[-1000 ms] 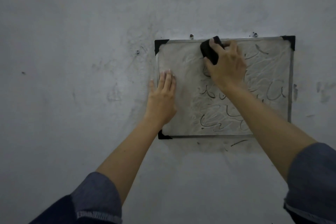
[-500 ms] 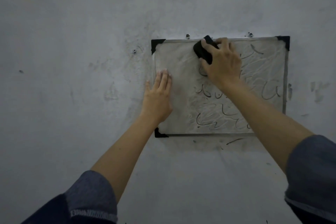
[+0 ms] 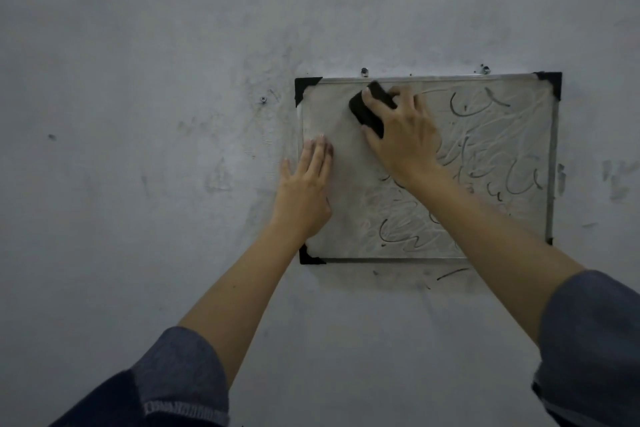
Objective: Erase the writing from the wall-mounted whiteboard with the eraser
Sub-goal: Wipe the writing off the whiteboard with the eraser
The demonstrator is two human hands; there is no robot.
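A small whiteboard (image 3: 519,135) with a metal frame and black corner caps hangs on the grey wall. Dark scribbled writing (image 3: 519,180) covers its right half and lower middle; the left part is smeared grey. My right hand (image 3: 403,135) grips a black eraser (image 3: 367,113) and presses it against the board near the upper left. My left hand (image 3: 304,191) lies flat, fingers together, on the board's left edge.
Two screws (image 3: 364,71) stick out of the wall just above the board, another screw (image 3: 263,99) sits to its left. Stray marker strokes (image 3: 450,273) and smudges mark the wall below and right of the board.
My right hand has slid the eraser leftward and slightly down along the top of the board. My left hand stays flat on the left edge.
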